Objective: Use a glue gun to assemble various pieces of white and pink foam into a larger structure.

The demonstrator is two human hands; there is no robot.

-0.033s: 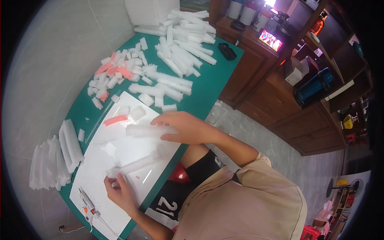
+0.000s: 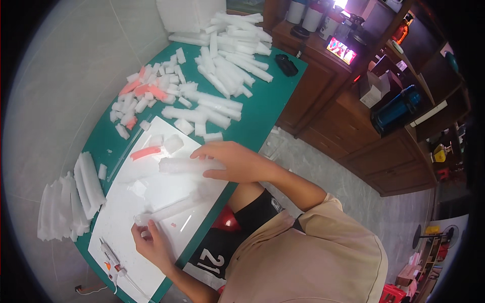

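Apparently early: your right fingers [image 2: 203,149] clamp the upper foam roll [image 2: 177,165], left fingers [image 2: 151,228] touch the lower foam roll [image 2: 177,206] (can't tell if gripping), both rolls unjoined on the white board [image 2: 118,212], glue gun [image 2: 110,255] unheld, foam strips [image 2: 227,73] piled on the bench [image 2: 268,106] presumably left.

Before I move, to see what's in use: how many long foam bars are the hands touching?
2: the farther bar in the right hand, the nearer bar in the left hand.
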